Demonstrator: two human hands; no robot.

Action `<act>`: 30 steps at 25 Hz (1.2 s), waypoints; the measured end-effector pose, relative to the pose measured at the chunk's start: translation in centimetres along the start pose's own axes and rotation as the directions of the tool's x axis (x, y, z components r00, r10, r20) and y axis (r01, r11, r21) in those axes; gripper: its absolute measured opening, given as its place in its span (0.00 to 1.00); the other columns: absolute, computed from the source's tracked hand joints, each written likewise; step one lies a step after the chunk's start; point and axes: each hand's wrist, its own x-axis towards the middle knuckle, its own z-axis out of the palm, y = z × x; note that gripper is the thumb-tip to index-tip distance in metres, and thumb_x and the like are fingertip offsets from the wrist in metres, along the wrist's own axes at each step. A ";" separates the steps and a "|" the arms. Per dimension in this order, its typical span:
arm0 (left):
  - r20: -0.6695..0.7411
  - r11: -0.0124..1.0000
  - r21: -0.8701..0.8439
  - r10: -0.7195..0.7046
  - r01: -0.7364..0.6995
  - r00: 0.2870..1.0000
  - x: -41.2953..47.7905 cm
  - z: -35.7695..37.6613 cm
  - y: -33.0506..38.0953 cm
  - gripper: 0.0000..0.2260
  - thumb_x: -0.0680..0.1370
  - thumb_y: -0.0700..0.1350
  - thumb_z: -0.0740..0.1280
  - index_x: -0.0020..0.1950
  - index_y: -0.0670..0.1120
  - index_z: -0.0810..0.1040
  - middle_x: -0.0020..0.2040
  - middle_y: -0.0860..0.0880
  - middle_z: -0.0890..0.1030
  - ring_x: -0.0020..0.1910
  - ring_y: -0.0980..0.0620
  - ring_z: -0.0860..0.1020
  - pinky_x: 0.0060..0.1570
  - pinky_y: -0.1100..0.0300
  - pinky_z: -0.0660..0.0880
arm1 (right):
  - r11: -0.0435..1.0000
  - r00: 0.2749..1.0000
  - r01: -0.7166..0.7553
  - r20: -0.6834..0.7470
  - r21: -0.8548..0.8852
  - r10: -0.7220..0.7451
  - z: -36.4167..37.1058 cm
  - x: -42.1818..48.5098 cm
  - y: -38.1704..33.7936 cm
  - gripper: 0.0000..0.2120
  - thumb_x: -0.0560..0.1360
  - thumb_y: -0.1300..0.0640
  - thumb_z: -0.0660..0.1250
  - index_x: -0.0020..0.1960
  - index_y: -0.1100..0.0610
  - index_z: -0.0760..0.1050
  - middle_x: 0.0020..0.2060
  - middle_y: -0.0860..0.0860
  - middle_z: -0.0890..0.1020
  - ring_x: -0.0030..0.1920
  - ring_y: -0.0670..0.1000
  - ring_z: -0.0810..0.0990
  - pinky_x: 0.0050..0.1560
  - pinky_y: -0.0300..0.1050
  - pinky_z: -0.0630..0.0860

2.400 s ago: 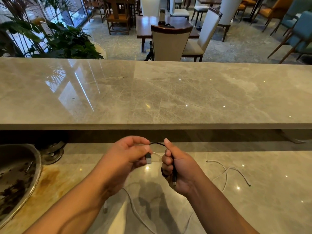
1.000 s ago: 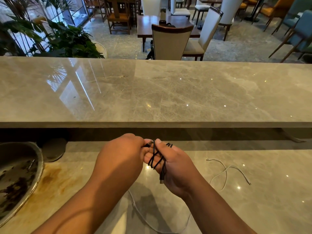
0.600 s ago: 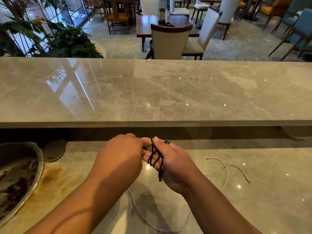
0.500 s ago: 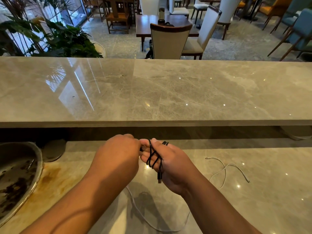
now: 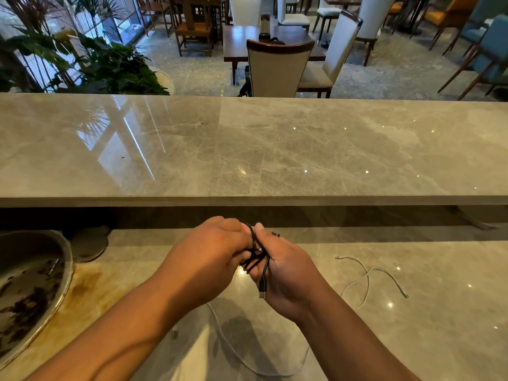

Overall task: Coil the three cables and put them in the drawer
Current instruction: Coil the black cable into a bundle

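The job is at its first third, by my reading. The black cable (image 5: 264,279) is wound in several loops round the curled fingers of the right hand (image 5: 288,276), its plug hanging down against the palm. The left hand (image 5: 211,259) is closed against those loops, and its fingers seem to pinch a strand beside the right thumb, though the tips are hidden behind the hand. Both hands hover above the middle of the tabletop (image 5: 412,339), toward its far edge.

Two cables are left to coil. One white cable (image 5: 367,276) sprawls loose toward the right edge, and a second white cable (image 5: 223,331) trails along the near edge under the forearms. No drawer shows anywhere, so nothing can be judged as put away.

The tabletop is polished grey stone with a rusty stain at its left edge beside a metal basin (image 5: 66,270). A raised stone ledge (image 5: 275,149) runs across behind it. Beyond lies a dining room with chairs (image 5: 277,70), a dark wooden table (image 5: 239,42) and leafy plants (image 5: 110,67) at the window.
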 end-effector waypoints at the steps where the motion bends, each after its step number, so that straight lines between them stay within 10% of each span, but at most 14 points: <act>1: 0.019 0.998 -0.058 -0.021 0.022 1.000 0.0 0.1 -0.1 0.04 0.80 0.46 0.69 0.47 0.53 0.84 0.47 0.58 0.78 0.50 0.53 0.75 0.50 0.52 0.76 | 1.000 1.000 -0.002 -0.002 0.000 0.002 -0.1 -0.1 -0.1 0.21 0.89 0.53 0.59 0.68 0.70 0.79 0.49 0.57 0.85 0.44 0.48 0.85 0.48 0.41 0.82; 9: 0.152 0.745 -0.563 -0.333 0.358 0.931 -0.5 0.1 -0.4 0.06 0.79 0.47 0.69 0.48 0.49 0.86 0.53 0.51 0.81 0.56 0.54 0.79 0.63 0.47 0.76 | 1.000 0.999 -0.007 0.037 -0.017 0.007 0.0 -0.2 -0.3 0.22 0.89 0.52 0.58 0.72 0.67 0.77 0.65 0.63 0.85 0.67 0.57 0.84 0.66 0.46 0.80; 15: 0.269 0.566 -0.710 -0.333 0.419 0.904 -0.9 -0.2 0.8 0.13 0.82 0.37 0.66 0.52 0.52 0.87 0.56 0.51 0.85 0.60 0.53 0.81 0.68 0.47 0.75 | 0.999 0.998 0.034 -0.046 -0.021 -0.035 0.4 -0.4 -0.2 0.19 0.89 0.54 0.57 0.68 0.64 0.81 0.61 0.59 0.88 0.63 0.53 0.87 0.67 0.48 0.80; 21: 0.092 0.701 -0.606 -0.407 0.375 0.909 -1.0 -0.2 3.6 0.06 0.72 0.46 0.79 0.43 0.52 0.83 0.37 0.50 0.81 0.35 0.58 0.78 0.41 0.55 0.82 | 0.999 0.991 0.040 -0.126 0.020 -0.038 0.5 0.0 0.0 0.17 0.88 0.54 0.60 0.66 0.62 0.82 0.60 0.57 0.89 0.61 0.56 0.88 0.57 0.50 0.84; 27: -0.167 0.814 -0.489 -0.440 0.314 0.882 -1.6 1.8 3.8 0.12 0.72 0.46 0.76 0.47 0.59 0.75 0.39 0.56 0.80 0.40 0.55 0.80 0.41 0.62 0.78 | 0.998 0.988 0.059 -0.145 0.003 -0.058 0.5 0.5 0.4 0.16 0.88 0.56 0.61 0.63 0.66 0.83 0.49 0.59 0.89 0.41 0.50 0.86 0.45 0.42 0.82; 30: -0.244 0.892 -0.386 -0.346 0.236 0.906 -1.8 2.2 3.8 0.12 0.75 0.47 0.74 0.53 0.60 0.75 0.37 0.56 0.79 0.40 0.56 0.80 0.40 0.61 0.78 | 0.998 0.985 0.054 -0.161 -0.009 -0.055 0.1 0.7 0.7 0.15 0.88 0.55 0.62 0.60 0.65 0.82 0.47 0.57 0.89 0.47 0.49 0.88 0.52 0.45 0.82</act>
